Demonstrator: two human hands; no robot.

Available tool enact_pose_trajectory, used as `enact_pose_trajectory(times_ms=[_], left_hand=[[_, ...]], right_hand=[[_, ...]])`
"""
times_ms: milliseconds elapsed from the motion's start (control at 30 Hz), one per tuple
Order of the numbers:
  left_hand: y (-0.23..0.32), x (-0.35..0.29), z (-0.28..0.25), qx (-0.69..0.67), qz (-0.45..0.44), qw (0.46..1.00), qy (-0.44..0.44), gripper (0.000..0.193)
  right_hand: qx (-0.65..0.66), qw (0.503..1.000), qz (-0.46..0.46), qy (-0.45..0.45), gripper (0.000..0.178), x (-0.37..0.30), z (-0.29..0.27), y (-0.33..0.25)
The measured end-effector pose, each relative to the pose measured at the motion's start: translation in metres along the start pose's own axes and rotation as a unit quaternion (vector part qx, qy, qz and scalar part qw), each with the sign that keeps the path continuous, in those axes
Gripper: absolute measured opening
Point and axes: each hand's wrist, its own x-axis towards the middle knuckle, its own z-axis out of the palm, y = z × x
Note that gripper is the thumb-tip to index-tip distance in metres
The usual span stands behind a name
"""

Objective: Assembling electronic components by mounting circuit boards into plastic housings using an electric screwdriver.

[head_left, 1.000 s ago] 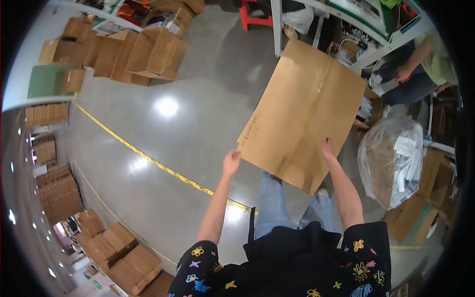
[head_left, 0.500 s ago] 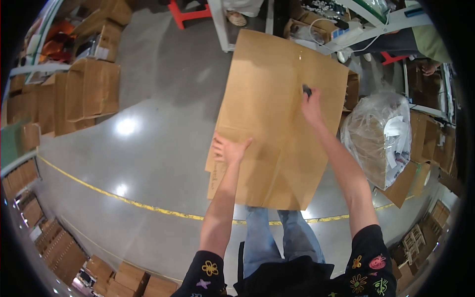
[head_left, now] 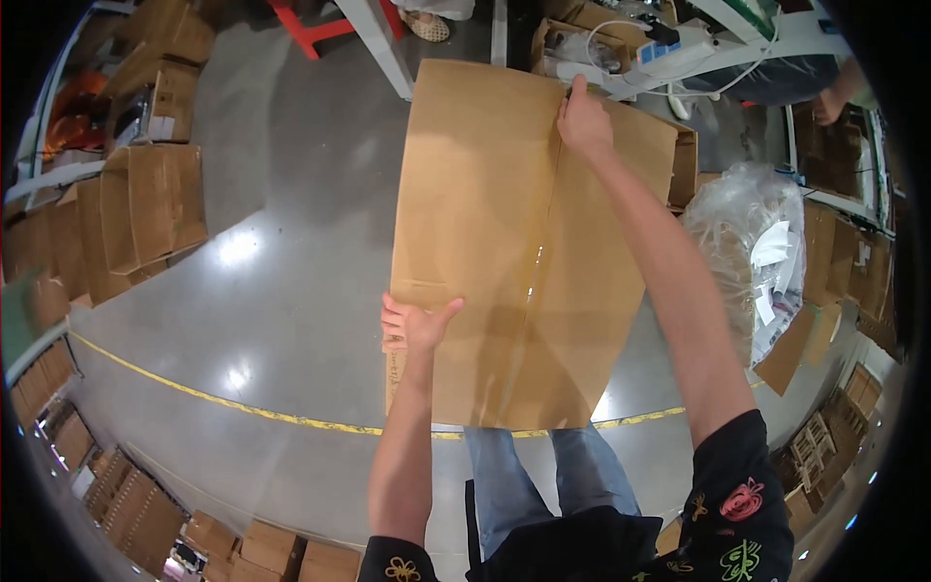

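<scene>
While stacks of folded boxes line the left side of the floor, the middle stays bare grey concrete, crossed low down by a yellow line; that open stretch gives room to swing something wide. The left hand pinches the lower left edge of a large flat cardboard sheet, thumb on the near face and fingers curled behind it (probably to steady the bottom); the sheet hangs in the air ahead of the person's chest, above their jeans, with a taped seam running down its middle. The right hand reaches far up and closes over the top edge at that seam, arm nearly straight, so the sheet is spread between two grips. To the right a clear plastic bag of scraps stands near the sheet's right edge, leaving less room there; a white workbench lies beyond the top edge.
</scene>
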Motion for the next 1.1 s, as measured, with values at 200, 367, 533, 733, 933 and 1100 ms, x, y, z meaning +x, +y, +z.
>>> enact_pose_trajectory(times_ms=[200,367,533,733,933,1100], left_hand=[[0.004,-0.002,0.002,0.017,-0.013,1.0,0.02,0.136],[0.009,-0.004,0.0,0.042,-0.019,0.999,0.006,0.139],[0.005,-0.006,0.001,0.075,0.001,0.997,0.012,0.139],[0.002,-0.009,0.008,0.068,0.042,0.997,0.023,0.14],[-0.002,-0.003,0.007,0.066,0.04,0.996,0.032,0.142],[-0.009,0.007,-0.001,0.062,0.058,0.993,0.076,0.145]], right_hand=[[0.022,0.997,-0.041,-0.059,0.028,-0.068,0.022,0.017],[0.042,0.988,0.007,-0.15,0.022,-0.157,0.037,0.025],[0.07,0.981,0.046,-0.176,0.017,-0.277,0.073,0.037],[0.057,0.986,0.062,-0.145,0.038,-0.472,0.12,0.057],[0.07,0.918,0.083,-0.382,0.03,-0.606,0.104,0.057],[0.27,0.922,0.274,-0.052,0.031,-0.526,0.089,0.064]])
